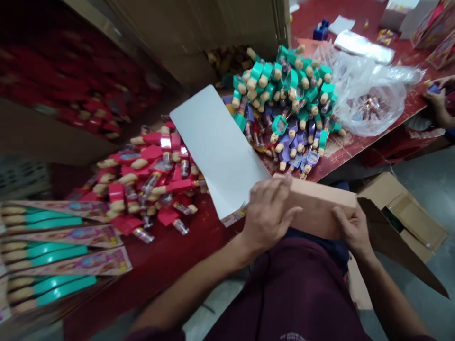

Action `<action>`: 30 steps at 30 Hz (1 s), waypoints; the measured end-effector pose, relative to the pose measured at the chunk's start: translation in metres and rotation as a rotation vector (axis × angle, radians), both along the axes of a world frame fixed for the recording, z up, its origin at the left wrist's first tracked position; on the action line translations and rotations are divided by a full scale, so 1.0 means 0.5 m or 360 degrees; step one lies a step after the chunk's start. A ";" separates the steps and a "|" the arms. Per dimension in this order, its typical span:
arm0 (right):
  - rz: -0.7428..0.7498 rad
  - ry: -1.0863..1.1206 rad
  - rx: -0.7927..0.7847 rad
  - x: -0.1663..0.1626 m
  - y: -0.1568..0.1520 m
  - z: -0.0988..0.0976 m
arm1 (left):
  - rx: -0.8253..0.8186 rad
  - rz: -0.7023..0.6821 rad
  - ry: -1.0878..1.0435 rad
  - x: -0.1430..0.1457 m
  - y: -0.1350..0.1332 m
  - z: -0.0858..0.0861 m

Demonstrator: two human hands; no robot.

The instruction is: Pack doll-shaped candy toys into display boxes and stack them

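While the tan carton (pixel 316 208) rests against the person's lap at the near edge of the red table (pixel 167 255), its pale flap (pixel 216 147) stands open and tilted up toward the toys. The left hand (pixel 268 213) lies spread flat on the carton's top, and the right hand (pixel 351 229) grips its right end, fingers wrapped around it. Steady pressure from both sides should keep its walls square. Beyond lie red dolls (pixel 149 180), green dolls (pixel 284 90) and a plastic bag (pixel 369 94).

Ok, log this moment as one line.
left hand: on carton top | right hand: gripping carton end | carton: white flap open | red toys, green toys: heaped on table
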State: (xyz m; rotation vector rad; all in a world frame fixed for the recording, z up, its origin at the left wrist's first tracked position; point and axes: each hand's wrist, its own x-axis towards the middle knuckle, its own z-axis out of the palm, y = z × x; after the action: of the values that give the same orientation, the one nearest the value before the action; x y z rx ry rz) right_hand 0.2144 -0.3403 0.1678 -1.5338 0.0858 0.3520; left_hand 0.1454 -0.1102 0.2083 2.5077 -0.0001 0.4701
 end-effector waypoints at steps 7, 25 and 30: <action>-0.0808 -0.0232 0.0292 0.009 0.093 -0.051 | -0.2248 0.0866 0.0026 0.033 -0.084 -0.022; -0.0135 -0.0245 -0.0220 -0.051 0.065 -0.053 | -0.1871 0.0805 -0.0062 0.036 -0.063 -0.074; -0.0352 -0.0551 -0.0463 0.047 0.048 -0.027 | -0.0338 0.0801 -0.0227 -0.021 0.095 -0.125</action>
State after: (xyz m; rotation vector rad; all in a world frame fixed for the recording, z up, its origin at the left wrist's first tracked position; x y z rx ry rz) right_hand 0.2379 -0.3162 0.1545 -1.8317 0.0344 -0.1103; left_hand 0.1349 -0.0628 0.1458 2.2455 0.6041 0.8027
